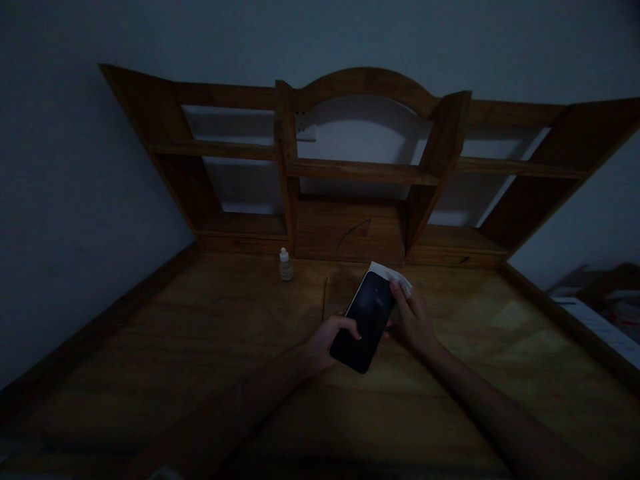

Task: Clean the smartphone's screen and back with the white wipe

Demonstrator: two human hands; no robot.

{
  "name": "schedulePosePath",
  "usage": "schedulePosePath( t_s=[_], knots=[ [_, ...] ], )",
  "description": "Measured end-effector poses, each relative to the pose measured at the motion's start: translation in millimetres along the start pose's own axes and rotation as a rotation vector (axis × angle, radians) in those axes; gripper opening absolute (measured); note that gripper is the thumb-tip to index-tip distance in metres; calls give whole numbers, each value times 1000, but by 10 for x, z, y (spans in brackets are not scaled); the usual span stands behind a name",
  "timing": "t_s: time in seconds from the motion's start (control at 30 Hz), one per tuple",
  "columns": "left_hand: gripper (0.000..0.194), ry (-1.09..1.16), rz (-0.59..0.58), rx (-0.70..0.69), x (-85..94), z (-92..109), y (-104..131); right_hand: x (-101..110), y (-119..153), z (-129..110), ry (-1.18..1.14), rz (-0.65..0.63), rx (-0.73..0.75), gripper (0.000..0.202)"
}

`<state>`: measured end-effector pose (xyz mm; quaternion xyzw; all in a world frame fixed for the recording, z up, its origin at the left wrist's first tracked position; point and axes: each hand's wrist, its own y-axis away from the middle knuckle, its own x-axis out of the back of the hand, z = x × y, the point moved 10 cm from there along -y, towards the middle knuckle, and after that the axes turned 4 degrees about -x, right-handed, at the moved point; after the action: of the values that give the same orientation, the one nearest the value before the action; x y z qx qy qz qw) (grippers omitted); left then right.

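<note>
A dark-screened smartphone [367, 320] is held tilted above the wooden desk, its screen facing me. My left hand [333, 339] grips its lower left side, the thumb lying across the screen and the other fingers mostly hidden behind. At the phone's upper right edge, my right hand [411, 319] is closed on a thin white wipe or tissue [403, 283]. Part of that white sheet shows past the top of the phone; the rest is out of sight behind it. A small clear bottle [285, 268] with a white cap stands upright on the desk, left of the phone.
A wooden shelf unit [363, 175] with several compartments stands along the back of the desk [240, 347]. A wall socket [306, 128] shows through its middle opening. Off the right edge of the desk lies a white slatted object [595, 327]. The room is dim.
</note>
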<state>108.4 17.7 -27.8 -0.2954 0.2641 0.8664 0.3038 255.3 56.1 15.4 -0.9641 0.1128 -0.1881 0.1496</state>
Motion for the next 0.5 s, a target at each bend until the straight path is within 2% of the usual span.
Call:
schedulePosePath(
  t_s=[0.1, 0.27, 0.43, 0.5],
  knots=[
    [58, 37, -12, 33, 23, -36, -2, 32, 8, -169, 102, 20, 108, 37],
    [40, 70, 31, 37, 124, -88, -46, -125, 136, -596, 322, -90, 480, 48],
    [72, 62, 6, -108, 59, 9, -76, -256, 283, -800, 544, -133, 695, 61],
    [80, 69, -9, -133, 18, 36, -79, -330, 340, -837, 607, -170, 753, 63]
  ],
)
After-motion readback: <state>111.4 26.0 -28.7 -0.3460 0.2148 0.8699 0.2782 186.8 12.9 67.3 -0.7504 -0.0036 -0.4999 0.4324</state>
